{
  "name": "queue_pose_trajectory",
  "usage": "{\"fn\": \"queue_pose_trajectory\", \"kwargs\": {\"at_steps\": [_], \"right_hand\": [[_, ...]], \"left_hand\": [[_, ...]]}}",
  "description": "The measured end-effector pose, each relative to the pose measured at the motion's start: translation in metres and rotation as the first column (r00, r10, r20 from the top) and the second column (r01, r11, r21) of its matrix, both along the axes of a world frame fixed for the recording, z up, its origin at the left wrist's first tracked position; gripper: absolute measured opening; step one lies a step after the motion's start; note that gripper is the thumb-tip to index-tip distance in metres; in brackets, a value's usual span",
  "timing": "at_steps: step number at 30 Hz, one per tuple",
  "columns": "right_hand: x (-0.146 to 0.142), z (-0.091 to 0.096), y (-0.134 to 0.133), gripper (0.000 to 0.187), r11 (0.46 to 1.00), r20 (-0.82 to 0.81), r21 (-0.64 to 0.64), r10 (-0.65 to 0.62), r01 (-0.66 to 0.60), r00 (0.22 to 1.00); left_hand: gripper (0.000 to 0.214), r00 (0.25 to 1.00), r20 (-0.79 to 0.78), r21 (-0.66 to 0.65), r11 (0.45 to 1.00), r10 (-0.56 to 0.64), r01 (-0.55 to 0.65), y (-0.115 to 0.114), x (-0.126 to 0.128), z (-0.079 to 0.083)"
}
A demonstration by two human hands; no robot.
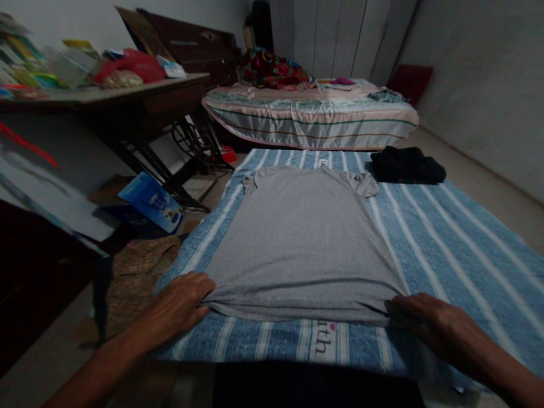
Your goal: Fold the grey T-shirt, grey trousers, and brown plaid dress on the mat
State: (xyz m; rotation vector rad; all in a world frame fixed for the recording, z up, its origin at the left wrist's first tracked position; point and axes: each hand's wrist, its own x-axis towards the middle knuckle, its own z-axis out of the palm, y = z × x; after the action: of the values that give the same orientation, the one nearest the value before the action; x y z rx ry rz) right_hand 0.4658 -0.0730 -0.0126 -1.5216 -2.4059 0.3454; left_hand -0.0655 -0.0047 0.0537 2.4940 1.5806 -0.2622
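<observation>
- The left hand (182,299), fingers together, pinches the near-left hem corner of the grey T-shirt (306,226), which lies flat on the striped sheet (450,238).
- The right hand (429,320) rests on the near-right hem corner; it is too blurred to tell the grip.

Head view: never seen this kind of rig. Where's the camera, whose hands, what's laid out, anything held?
No machine here: a person works with bare hands, and the single camera is worn on the head, looking forward and down. The arms entering from the bottom edge are therefore the wearer's own. The left hand sits on the near left corner of a grey T-shirt, the right hand on its near right corner. Whether they pinch the hem or only press it is unclear; the right one is blurred. The shirt lies flat, neck end away from the camera, on a blue striped sheet. A black bundle of cloth lies near the sheet's far edge, a bed stands behind, and a cluttered table is at the left.
</observation>
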Motion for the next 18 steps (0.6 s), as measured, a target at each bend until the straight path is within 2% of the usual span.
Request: {"fn": "queue_pose_trajectory", "kwargs": {"at_steps": [3, 7, 13, 18], "right_hand": [[-0.019, 0.0, 0.0, 0.041, 0.989, 0.109, 0.137, 0.041, -0.056, 0.993], [-0.037, 0.0, 0.002, 0.038, 0.969, 0.147, 0.219, 0.079, -0.11, 0.986], [-0.037, -0.003, 0.008, 0.042, 0.965, 0.078, 0.227, 0.117, -0.132, 0.99], [-0.027, 0.005, 0.01, 0.036, 0.99, -0.077, 0.091, 0.118, -0.111, 0.99]], "left_hand": [[0.016, 0.999, 0.004, 0.045, 0.998, -0.044, 0.044, -0.005, 0.014, -0.005], [0.022, 0.99, 0.044, 0.08, 0.989, -0.131, 0.127, -0.008, 0.036, -0.011], [0.022, 0.966, 0.109, 0.139, 0.965, -0.236, 0.22, -0.009, 0.054, -0.021], [0.021, 0.965, 0.156, 0.114, 0.974, -0.213, 0.196, -0.006, 0.044, -0.011]]}}
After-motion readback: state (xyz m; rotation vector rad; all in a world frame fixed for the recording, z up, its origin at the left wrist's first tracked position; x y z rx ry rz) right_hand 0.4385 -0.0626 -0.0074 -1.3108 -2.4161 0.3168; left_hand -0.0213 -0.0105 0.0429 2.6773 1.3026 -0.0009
